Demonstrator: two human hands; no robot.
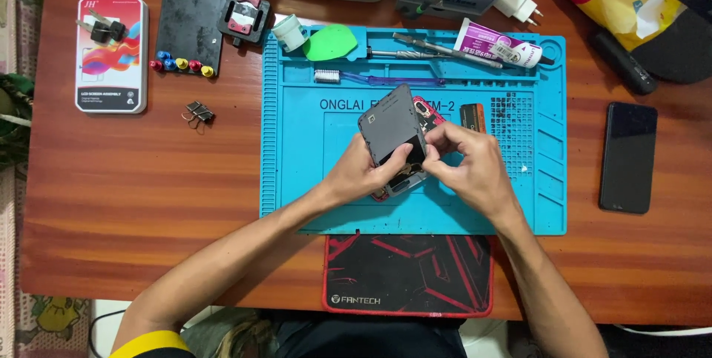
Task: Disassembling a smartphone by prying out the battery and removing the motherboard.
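Head view, opened phone (400, 152) at centre of blue work mat (297, 180), left hand (361, 176) gripping grey back cover (389, 122) from 7 o'clock, right hand (467, 165) pinching phone edge from 4 o'clock, green pick (331, 42) at 11 o'clock, black phone (628, 156) at 3 o'clock.

Two hands: left hand (363, 172), right hand (471, 165). One opened phone (393, 132), one black phone (628, 156), one blue repair mat (297, 180), one boxed screen package (111, 54), five coloured knobs (182, 65), one binder clip (199, 112), one glue tube (497, 43).
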